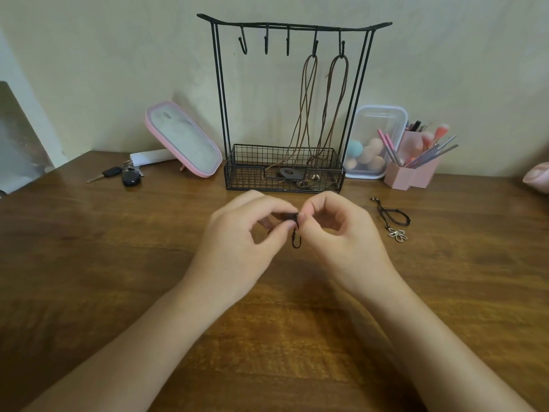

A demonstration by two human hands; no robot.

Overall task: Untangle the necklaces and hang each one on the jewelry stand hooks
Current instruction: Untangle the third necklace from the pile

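Two hands: we hold both just above the table (89, 248), fingertips meeting in front of the jewelry stand (294, 24)
Left hand (249, 230): our thumb and forefinger curl in and pinch the black cord necklace (296, 240)
Right hand (341, 233): our thumb and forefinger pinch the same cord, touching the left fingertips
Black cord necklace: bunched between our fingertips, with a short loop dangling below them; we cannot see the rest
Jewelry stand: upright at the back of the table, near the wall
Hooks (315, 44): five on the top bar; the two on the right each carry one of the brown cord necklaces (309, 99)
Wire basket (237, 173): the stand's base; the brown cords' lower ends and pendants lie in it
Flower-pendant necklace (397, 234): flat on the table, right of our right hand and apart from it
Left of the stand: pink mirror (184, 141), keys (124, 173)
Right of the stand: clear box (374, 120) of sponges, pink brush holder (416, 173)
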